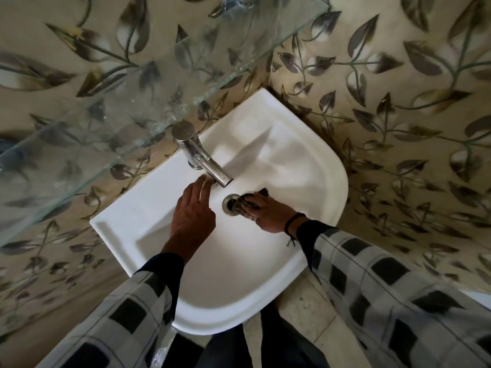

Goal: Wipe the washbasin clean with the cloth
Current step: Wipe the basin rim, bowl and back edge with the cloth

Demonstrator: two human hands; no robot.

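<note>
A white corner washbasin (300, 166) is fixed between two leaf-patterned walls. My right hand (268, 212) presses a dark cloth (245, 201) against the bowl's bottom, right beside the metal drain (229, 205), which the cloth partly covers. My left hand (194, 211) hovers over the bowl with its fingers spread, the fingertips just under the spout of the steel tap (200, 155). It holds nothing. The cloth is mostly hidden under my right fingers.
A glass shelf (127, 83) juts out above the tap and the basin's back left edge. Patterned wall tiles (398, 102) close in on the left and right. Pale floor tiles (305, 309) show below the basin's front rim.
</note>
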